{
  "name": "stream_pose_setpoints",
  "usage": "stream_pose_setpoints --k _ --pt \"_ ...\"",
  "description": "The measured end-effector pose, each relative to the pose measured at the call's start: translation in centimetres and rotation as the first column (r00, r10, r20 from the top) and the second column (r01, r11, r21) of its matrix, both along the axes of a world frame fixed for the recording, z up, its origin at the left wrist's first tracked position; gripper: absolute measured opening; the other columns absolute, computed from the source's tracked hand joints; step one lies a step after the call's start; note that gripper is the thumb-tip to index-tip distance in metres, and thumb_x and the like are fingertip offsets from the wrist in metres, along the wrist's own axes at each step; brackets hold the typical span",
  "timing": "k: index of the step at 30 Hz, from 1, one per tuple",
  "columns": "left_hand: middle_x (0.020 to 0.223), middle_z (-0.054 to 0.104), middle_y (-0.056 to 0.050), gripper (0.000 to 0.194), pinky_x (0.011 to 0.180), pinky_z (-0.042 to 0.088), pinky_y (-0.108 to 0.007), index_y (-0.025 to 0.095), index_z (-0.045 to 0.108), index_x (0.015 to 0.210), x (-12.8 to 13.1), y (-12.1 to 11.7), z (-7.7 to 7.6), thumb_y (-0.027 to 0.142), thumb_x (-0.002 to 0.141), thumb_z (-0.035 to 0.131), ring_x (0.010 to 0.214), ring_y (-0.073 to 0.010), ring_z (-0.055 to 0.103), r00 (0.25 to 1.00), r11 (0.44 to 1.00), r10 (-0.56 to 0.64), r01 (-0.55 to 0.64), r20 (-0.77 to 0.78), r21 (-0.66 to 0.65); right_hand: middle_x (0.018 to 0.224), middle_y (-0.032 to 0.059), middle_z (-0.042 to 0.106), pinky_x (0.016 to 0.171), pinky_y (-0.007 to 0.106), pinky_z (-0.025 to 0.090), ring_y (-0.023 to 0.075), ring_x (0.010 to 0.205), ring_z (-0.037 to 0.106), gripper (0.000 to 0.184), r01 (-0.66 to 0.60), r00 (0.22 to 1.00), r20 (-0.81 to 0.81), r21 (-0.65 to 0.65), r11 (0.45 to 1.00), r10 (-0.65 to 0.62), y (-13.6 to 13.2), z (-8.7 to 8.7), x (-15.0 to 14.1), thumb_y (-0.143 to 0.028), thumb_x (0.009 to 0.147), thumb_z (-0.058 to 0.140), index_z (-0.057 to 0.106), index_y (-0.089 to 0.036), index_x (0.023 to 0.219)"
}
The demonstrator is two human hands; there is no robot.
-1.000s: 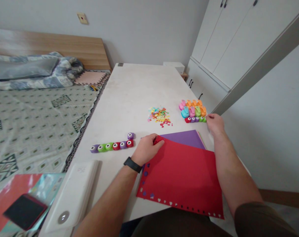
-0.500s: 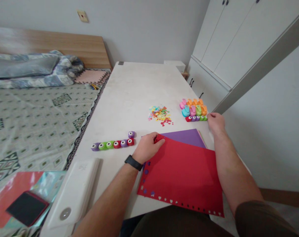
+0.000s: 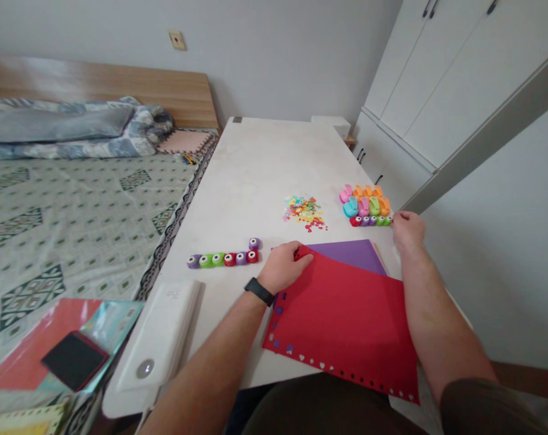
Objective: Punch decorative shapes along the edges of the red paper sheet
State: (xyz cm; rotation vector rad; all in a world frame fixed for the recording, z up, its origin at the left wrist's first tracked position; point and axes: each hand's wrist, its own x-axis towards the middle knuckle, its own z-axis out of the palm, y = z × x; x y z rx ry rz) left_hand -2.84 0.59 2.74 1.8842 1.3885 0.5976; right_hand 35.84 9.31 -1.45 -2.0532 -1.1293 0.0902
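Observation:
My left hand (image 3: 283, 266) is curled on the upper left corner of a red paper sheet (image 3: 350, 317) whose edges carry punched holes. A purple sheet (image 3: 350, 252) lies under the red one. My right hand (image 3: 407, 228) rests at the right end of a row of small punches (image 3: 371, 220), fingers bent against the last green one. Behind that row sit larger pastel punches (image 3: 364, 202). A heap of coloured paper cut-outs (image 3: 305, 210) lies mid-table. Left of my left hand runs another row of small punches (image 3: 223, 258).
The white table (image 3: 255, 169) stands beside a bed (image 3: 74, 199) on the left and white cupboards (image 3: 428, 78) on the right. A white box (image 3: 162, 335) sits at the near left corner. A dark pad on coloured sheets (image 3: 69, 356) lies on the bed.
The view has shifted slightly right and down. Both hands stay where they were, the left on the red sheet's corner, the right at the small punches.

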Motion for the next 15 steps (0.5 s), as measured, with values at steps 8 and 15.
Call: stream_pose_setpoints --k 8,15 --pt "0.071 0.064 -0.001 0.024 0.059 0.032 -0.027 0.018 0.063 0.077 0.0 0.1 -0.9 0.038 0.089 0.061 0.064 -0.0143 0.053 1.000 0.999 0.013 -0.014 0.010 0.046 0.105 0.0149 0.071 0.089 0.045 0.051 0.0260 0.092 0.066 0.035 -0.018 0.998 0.058 0.335 0.942 -0.002 -0.4 3.5 -5.9 -0.031 0.086 0.055 0.066 -0.012 0.113" --pt "0.077 0.070 -0.005 0.024 0.063 0.041 -0.030 0.016 0.069 0.084 0.1 0.1 -1.4 0.038 0.089 0.060 0.069 -0.0184 0.061 1.000 0.997 0.012 -0.011 -0.014 0.073 0.104 0.0086 0.074 0.078 0.031 0.052 0.0187 0.087 0.068 0.027 -0.831 0.552 0.054 -0.053 0.554 0.832 -2.6 8.7 -21.2 -0.036 0.091 0.064 0.070 -0.019 0.110"
